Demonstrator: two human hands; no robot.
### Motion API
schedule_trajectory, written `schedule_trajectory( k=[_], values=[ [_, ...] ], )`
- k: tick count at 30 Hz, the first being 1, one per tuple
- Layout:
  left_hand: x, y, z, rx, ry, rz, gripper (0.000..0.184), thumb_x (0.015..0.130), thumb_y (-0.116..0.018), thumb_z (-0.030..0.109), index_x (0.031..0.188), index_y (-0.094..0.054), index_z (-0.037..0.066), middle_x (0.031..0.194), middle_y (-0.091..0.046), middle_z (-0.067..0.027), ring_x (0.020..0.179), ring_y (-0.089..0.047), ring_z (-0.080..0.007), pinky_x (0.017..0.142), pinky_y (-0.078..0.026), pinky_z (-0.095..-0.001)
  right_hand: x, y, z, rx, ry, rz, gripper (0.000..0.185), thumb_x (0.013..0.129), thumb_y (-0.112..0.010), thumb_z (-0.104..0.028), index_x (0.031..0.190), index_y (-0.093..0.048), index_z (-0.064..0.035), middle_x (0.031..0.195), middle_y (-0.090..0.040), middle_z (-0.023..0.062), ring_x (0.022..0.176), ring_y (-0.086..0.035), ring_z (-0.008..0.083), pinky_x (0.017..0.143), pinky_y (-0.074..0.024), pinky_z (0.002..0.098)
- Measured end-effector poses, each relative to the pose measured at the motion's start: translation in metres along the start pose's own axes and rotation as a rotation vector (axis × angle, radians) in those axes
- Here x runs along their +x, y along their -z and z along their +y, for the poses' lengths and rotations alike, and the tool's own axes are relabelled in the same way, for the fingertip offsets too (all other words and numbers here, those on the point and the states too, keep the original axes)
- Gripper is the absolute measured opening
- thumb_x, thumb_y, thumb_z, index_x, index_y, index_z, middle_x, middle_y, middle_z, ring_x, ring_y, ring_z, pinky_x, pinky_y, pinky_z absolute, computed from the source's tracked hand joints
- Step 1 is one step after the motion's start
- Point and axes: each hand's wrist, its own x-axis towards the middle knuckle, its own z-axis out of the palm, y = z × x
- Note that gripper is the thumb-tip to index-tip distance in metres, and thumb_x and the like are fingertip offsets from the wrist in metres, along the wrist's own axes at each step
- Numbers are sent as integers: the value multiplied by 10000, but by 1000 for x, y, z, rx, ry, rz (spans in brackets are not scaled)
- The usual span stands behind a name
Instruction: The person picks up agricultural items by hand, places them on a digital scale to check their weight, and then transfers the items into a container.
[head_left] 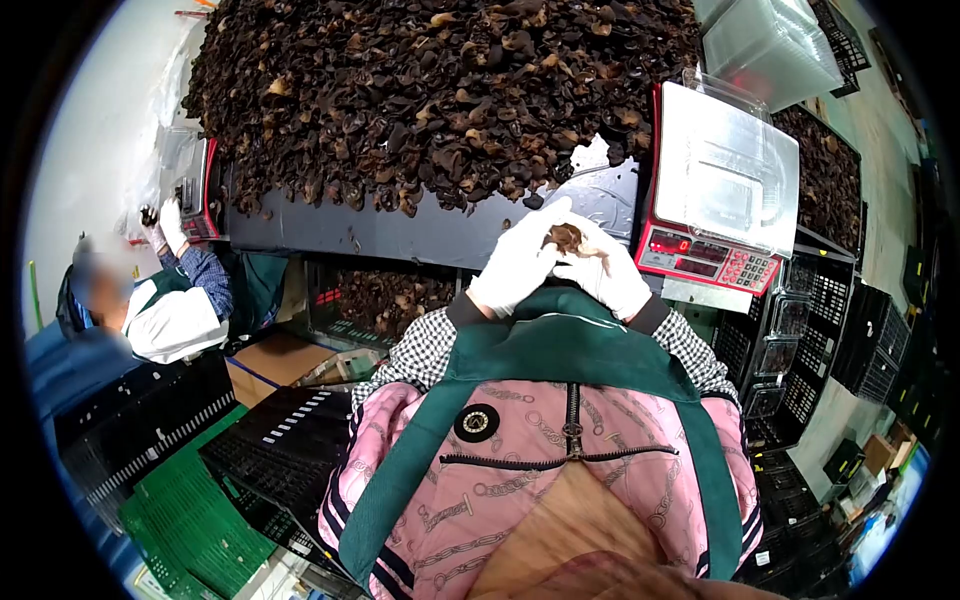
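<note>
Both my hands wear white gloves and meet in front of my chest, near the table's front edge. Between them is a brown piece of fungus [565,238]. My left hand [522,262] has its fingers closed at the left side of the piece. My right hand [602,268] pinches it from the right. Beyond them a large heap of dark brown fungus [430,100] covers the dark table [380,228]. A red and silver scale [722,180] stands just right of my hands, its display lit.
At the left, a co-worker's gloved hands [170,225] are beside another scale [208,190]. Clear plastic boxes [770,50] are stacked at the back right. Black crates [800,330] stand at the right, a cardboard box [275,360] and green crate [195,510] at the lower left.
</note>
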Motion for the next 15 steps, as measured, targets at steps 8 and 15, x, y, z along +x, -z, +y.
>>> schedule_trajectory(
  k=[8,15],
  values=[
    [-13,11,-10,-192,145,53,467,878,-662,29,1336,-578,6,1254,-662,-111,1133,-624,-162,981,-494,-304,-1,-13,-2,32,-22,-82,495,1016,-456,-296,1414,-487,-2,1381,-552,188,1173,-602,320,914,-558,447],
    [-13,11,7,-171,258,18,547,840,-723,67,1364,-571,23,1234,-667,-115,1059,-625,-149,944,-500,-294,5,-15,9,-191,33,-57,418,1040,-501,-210,1379,-473,32,1273,-600,160,1101,-641,254,898,-576,386]
  ],
)
